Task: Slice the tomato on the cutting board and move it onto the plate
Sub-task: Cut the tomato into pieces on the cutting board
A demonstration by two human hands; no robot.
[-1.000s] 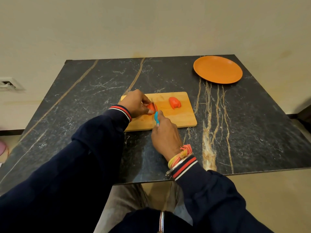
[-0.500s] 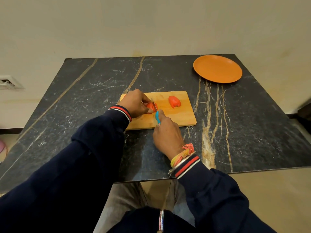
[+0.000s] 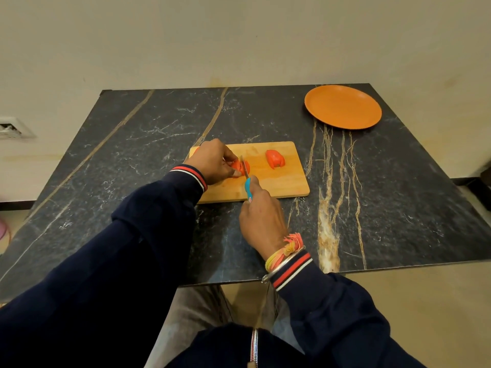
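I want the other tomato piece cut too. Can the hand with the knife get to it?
Probably yes. The right hand grips the knife just left of the loose tomato piece, with only bare cutting board between them.

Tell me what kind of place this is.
Probably a home kitchen or dining area: a knife slicing tomato on a wooden cutting board, an orange plate, all on a dark marble-patterned table.

A dark marble table (image 3: 132,160) carries a wooden cutting board (image 3: 289,181) and an orange plate (image 3: 342,106).
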